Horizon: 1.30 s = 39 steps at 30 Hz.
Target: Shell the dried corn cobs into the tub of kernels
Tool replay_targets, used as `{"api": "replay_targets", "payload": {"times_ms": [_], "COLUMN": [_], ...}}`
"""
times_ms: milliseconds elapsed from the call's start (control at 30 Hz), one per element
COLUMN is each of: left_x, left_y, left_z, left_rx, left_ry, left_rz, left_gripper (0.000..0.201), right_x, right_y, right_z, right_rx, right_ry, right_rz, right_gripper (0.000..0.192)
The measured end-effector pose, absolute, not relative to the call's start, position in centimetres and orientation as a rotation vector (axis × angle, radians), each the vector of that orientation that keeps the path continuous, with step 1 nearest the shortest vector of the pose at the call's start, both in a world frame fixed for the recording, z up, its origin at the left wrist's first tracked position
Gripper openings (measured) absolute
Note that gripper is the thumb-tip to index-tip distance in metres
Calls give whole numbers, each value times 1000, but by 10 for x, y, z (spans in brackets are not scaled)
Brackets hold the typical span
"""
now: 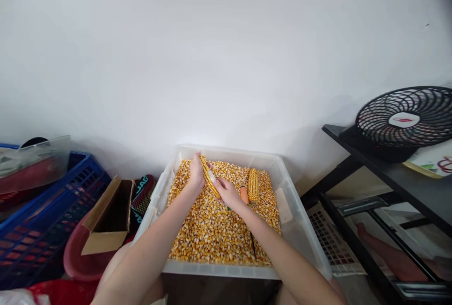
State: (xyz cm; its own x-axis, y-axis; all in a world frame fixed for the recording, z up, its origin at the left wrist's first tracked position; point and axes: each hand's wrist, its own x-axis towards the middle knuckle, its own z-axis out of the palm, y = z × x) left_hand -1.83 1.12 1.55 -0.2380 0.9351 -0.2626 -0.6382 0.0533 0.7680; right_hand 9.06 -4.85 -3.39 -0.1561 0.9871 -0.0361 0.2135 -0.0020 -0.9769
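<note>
Only 1 text can be partly read: white letters "JAG" on the dark bag [143, 195] w/ green-patterned side, standing between the cardboard box [110, 215] and the clear bin [160, 191]; the rest of the word is cut off by the box edge. The fan [406, 121] has a white centre badge w/ a red mark, prob. a logo, too small to read. The paper sheet [432, 161] under the fan shows coloured drawing, no legible letters or nos.

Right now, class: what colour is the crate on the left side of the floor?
Blue. The crate, a latticed plastic one, shows best in the head view, at the left edge.
</note>
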Motion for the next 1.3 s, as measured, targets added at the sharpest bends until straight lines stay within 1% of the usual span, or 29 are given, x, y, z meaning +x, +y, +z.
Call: {"api": "replay_targets", "payload": {"times_ms": [67,133,267,400,567,633,733,800,933,1033,1133,1300], "left_x": [-18,-20,-27,-31,-30,-31,-33,-34,-33,-30,-24,-3], "left_y": [11,13,19,22,22,22,24,24,22,19,14,-1], "left_z": [16,16,17,15,9,9,12,14,13,11,11,15], "left_rx": [386,339,267,231,264,243,195,193,206,219,253,337], "left_ry": [958,953,930,890,936,919,884,871,876,889,873,851], "left_rz": [1514,1491,1542,1561,1546,1543,1546,1546,1520,1517,1464,1353], "left_gripper": [27,27,24,25,27,28,27,26,25,25,27,27], "right_x": [90,91,95,97,94,93,95,97,97,94,94,96], "right_y": [-48,-47,-45,-46,-50,-50,-49,-48,-47,-48,-48,-45], "right_z": [-33,-32,-30,-35,-35,-30,-23,-22,-27,-30,-28,-25], "right_rx": [-1330,-1314,-1165,-1091,-1206,-1216,-1122,-1066,-1105,-1199,-1306,-1236], "right_ry": [-1418,-1357,-1424,-1518,-1501,-1444,-1385,-1417,-1459,-1404,-1361,-1481], "right_rz": [1253,1349,1524,1473,1390,1435,1562,1584,1510,1484,1439,1115], "right_gripper": [45,50,46,43,43,44,44,44,41,38,39,43]}}
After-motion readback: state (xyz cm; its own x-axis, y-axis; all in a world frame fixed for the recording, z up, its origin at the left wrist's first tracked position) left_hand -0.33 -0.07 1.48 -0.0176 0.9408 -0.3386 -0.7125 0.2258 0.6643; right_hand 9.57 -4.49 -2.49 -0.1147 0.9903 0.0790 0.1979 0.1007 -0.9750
